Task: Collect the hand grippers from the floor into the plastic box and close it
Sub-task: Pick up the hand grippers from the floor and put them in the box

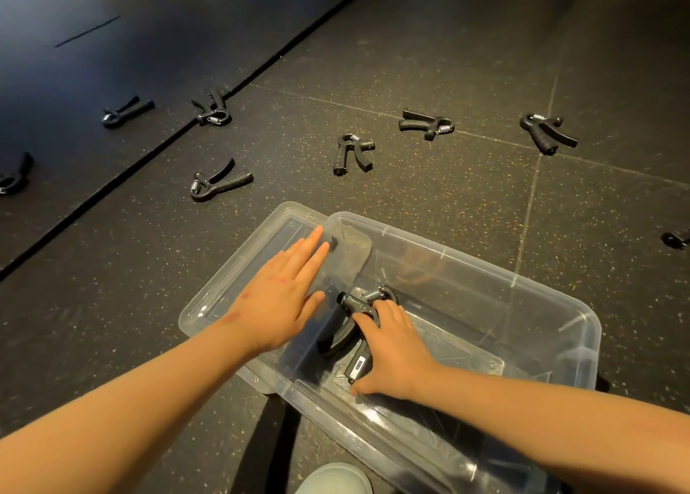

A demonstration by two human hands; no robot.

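Gripper (pixel 349 303) lies inside the clear box (pixel 522 280), with the right hand (pixel 392 355) curled round its handles. The left hand (pixel 278 299), fingers straight, spreads flat over the lid (pixel 209 299) at the box's 9 o'clock; I cannot tell if it touches. Other grippers (pixel 353 154) lie scattered on the floor (pixel 466 195) from 9 to 3 o'clock.

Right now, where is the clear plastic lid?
Head view: the clear plastic lid lies on the dark floor against the left side of the clear plastic box, under the open left hand.
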